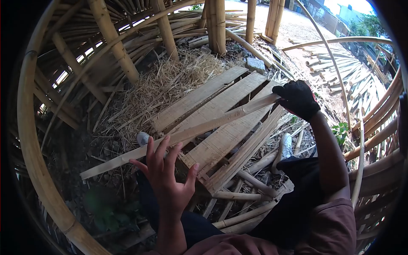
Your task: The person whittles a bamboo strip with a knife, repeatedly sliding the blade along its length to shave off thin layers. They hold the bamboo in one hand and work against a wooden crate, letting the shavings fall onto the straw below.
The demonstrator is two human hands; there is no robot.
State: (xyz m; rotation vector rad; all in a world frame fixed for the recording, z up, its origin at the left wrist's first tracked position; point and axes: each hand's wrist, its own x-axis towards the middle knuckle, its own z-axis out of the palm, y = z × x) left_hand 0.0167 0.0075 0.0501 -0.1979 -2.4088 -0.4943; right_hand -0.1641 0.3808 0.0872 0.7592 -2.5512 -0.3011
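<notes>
A long, pale bamboo strip [214, 123] runs slantwise over a low table of wooden planks [221, 146], its near end sticking out past the table at the left. My right hand [297, 100], in a black glove, is closed around the strip's far right end. Bare and with fingers spread, my left hand [168, 172] is raised just below the strip's left half. Nothing is gripped in it; whether a fingertip touches the strip I cannot tell.
Shavings [178, 72] lie heaped behind the table. Bamboo posts [112, 40] and a curved pole [32, 127] stand at the left. Cut bamboo lengths [340, 72] are stacked at the right, and a stone block [256, 64] sits by the table's far end. My shoes [284, 148] flank the table.
</notes>
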